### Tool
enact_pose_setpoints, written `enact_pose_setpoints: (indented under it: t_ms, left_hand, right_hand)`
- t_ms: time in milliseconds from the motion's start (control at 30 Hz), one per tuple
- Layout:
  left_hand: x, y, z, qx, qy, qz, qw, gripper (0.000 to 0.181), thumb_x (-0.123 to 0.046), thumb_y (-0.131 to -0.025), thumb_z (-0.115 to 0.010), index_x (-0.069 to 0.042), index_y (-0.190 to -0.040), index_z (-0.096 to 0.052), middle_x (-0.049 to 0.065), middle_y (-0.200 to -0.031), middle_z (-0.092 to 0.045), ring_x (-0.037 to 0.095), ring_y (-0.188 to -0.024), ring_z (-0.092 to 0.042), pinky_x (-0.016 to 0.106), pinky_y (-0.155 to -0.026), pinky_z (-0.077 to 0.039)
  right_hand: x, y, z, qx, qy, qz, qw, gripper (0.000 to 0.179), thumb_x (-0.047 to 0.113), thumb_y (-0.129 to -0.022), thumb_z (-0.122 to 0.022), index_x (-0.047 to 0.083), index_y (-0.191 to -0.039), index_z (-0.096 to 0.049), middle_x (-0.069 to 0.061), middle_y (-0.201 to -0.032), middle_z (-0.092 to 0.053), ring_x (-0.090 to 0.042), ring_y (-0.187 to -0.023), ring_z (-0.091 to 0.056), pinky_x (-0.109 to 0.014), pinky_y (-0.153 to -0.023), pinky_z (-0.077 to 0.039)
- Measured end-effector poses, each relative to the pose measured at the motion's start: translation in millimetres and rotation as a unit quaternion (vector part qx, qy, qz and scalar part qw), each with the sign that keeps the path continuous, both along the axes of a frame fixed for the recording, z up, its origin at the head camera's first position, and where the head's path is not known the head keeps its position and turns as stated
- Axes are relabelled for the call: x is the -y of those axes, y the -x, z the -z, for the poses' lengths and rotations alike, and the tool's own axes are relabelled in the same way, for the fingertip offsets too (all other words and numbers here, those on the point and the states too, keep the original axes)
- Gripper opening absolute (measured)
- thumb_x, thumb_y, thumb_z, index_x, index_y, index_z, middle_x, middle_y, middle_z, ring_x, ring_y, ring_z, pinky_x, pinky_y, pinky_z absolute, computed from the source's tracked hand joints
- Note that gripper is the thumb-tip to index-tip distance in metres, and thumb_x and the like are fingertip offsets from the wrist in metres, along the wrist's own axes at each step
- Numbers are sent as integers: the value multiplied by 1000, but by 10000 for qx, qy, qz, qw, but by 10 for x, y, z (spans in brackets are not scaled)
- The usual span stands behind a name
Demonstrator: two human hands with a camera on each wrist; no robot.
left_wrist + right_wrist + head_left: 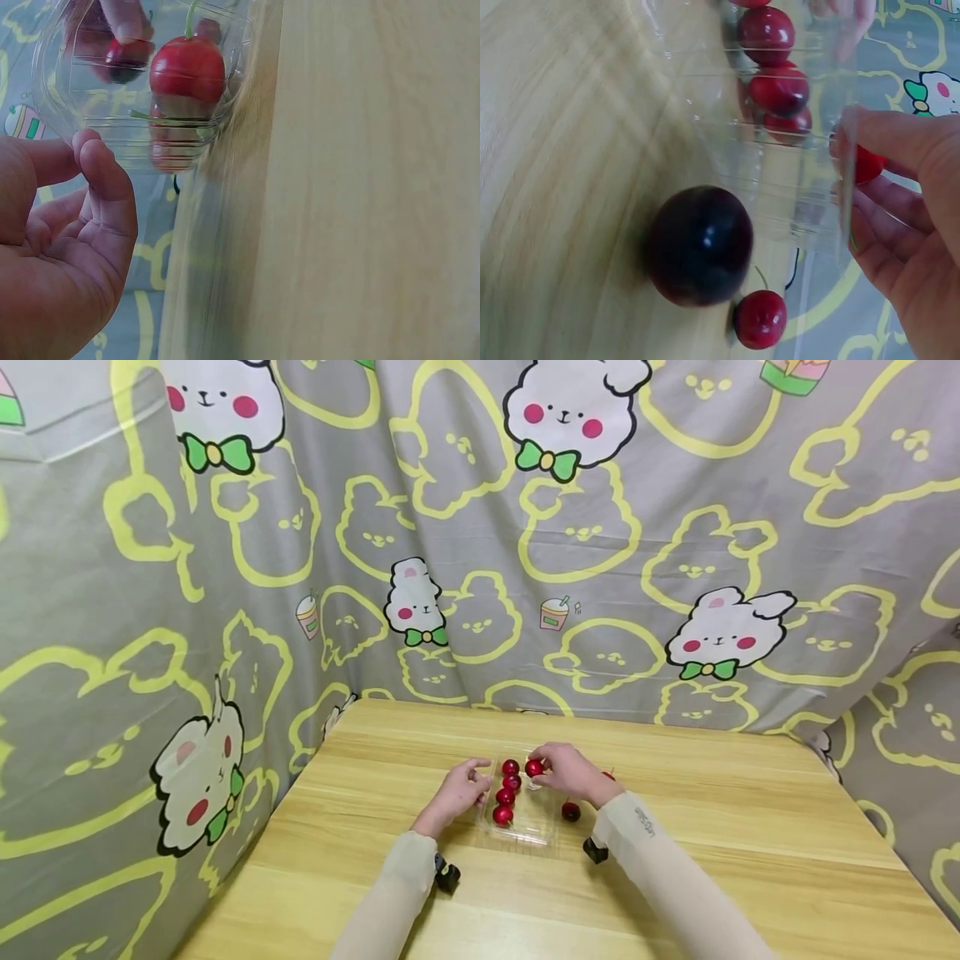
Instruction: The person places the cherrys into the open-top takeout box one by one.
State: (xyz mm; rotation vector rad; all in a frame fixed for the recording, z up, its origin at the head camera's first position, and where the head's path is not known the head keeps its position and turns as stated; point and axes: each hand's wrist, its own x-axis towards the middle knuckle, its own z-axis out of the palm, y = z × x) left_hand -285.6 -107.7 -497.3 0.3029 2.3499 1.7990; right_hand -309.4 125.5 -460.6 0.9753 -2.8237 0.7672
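On the table (pixel 750 827) was set a clear container (pixel 534 817), any grip on it by the left hand (pixel 457 790) unclear; by the right hand (pixel 573 772), one cherry (pixel 533 768) was pinched. Four cherries (pixel 506 797) were lined up inside; two cherries (pixel 700 246) were left outside.

Grey cloth (pixel 480 539), wood-grain worktop (pixel 750 810).
Cloth hangs beyond the right hand (pixel 568 770), printed with white cartoon animals (pixel 727 622); worktop beneath.

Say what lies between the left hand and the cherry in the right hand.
In the head view, four cherries, in a row inside the clear box, lie between the left hand and the held cherry.
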Motion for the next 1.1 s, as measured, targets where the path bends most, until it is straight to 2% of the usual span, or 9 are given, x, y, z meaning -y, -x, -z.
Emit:
enact_pose_setpoints:
  t_ms: [300,633,800,1100]
  left_hand:
    - [-6,-12,-31,13,8,24,10000,41,-4,-95,-55,3,-134,-46,9,-79,-54,13,-56,-54,25,-53,-50]
    - [-11,-8,-33,-5,-21,28,10000,40,-2,-95,-55,5,-133,-46,9,-78,-54,13,-55,-54,24,-52,-49]
    - [-1,-2,-29,-2,38,41,10000,40,-5,-95,-55,3,-133,-47,9,-79,-54,13,-56,-54,27,-54,-51]
    - [0,2,-10,-10,19,23,10000,40,-5,-95,-55,3,-133,-47,10,-79,-55,12,-55,-54,25,-53,-50]
  right_hand:
    - [76,38,66,160,-24,106,9998,32,7,-79,-76,-2,-108,-66,-9,-96,-66,-21,-85,-62,-35,-76,-53]
    - [153,87,125,149,-392,406,9983,34,6,-80,-75,-2,-111,-66,-11,-102,-66,-24,-92,-62,-36,-81,-52]
    - [167,113,169,75,-539,466,9974,32,8,-81,-75,0,-110,-66,-11,-101,-65,-24,-92,-62,-35,-79,-52]
    - [189,113,172,-18,-726,433,9964,31,12,-80,-77,3,-108,-68,-8,-100,-61,-21,-88,-60,-32,-77,-52]
